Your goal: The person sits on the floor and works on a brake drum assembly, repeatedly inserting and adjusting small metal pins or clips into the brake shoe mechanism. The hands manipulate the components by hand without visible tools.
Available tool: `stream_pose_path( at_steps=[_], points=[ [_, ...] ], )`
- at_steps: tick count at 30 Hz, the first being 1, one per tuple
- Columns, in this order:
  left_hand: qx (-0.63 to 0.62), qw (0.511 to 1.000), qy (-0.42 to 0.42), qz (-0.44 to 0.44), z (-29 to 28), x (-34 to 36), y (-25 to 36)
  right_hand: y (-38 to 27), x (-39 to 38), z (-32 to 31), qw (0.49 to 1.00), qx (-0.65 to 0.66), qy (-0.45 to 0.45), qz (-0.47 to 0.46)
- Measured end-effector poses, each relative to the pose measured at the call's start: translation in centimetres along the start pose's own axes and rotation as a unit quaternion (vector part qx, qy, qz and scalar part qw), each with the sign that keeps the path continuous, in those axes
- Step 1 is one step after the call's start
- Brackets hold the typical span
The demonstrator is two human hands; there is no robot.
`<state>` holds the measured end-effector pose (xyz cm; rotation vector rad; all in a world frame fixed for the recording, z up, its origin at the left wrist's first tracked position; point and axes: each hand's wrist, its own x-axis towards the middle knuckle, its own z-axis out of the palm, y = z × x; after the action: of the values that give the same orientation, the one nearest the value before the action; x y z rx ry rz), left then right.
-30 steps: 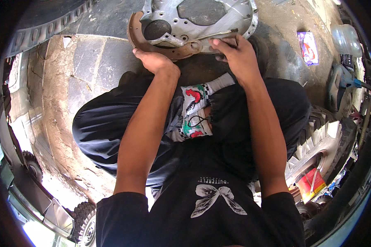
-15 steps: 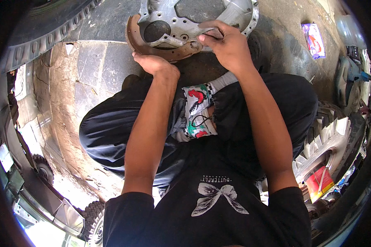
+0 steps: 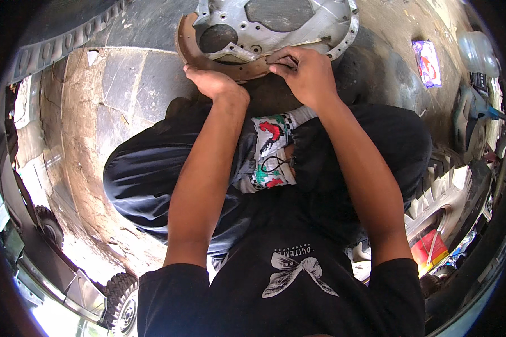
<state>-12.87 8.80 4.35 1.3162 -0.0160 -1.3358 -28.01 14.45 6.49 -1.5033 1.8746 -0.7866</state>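
A grey metal housing with large openings and small bolt holes lies on the floor in front of me. Along its near left edge runs a curved rust-brown strip with small holes. My left hand is palm up under the strip's near side, holding it from below; most of its fingers are hidden. At the strip's right end my right hand is closed in a pinch. What sits between those fingertips is hidden. A thin dark-tipped piece shows just beyond the right knuckles, over the housing.
A tire stands at the far left. A purple and white packet lies on the floor at the right, near a clear plastic bottle and a blue-grey power tool. My crossed legs take up the near middle.
My right hand has moved down, and its fingertips now cover the right end of the brown strip. The left hand stays under the strip. The whole view has shifted slightly.
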Motion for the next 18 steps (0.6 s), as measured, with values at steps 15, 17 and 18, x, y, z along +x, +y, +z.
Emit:
stream_pose_path(
  at_steps=[15,17,18],
  points=[
    [0.005,0.999,0.033,0.035,0.3,0.2,-0.2,-1.1,-0.1,0.7,0.998,0.011,0.027,0.057],
    [0.01,0.999,0.04,0.033,-0.3,0.7,-0.6,-1.1,0.5,1.0,0.999,-0.008,0.024,0.046],
    [0.006,0.999,0.043,0.013,0.0,0.2,-0.2,-1.0,1.0,1.2,0.999,-0.019,0.027,0.037]
  ],
)
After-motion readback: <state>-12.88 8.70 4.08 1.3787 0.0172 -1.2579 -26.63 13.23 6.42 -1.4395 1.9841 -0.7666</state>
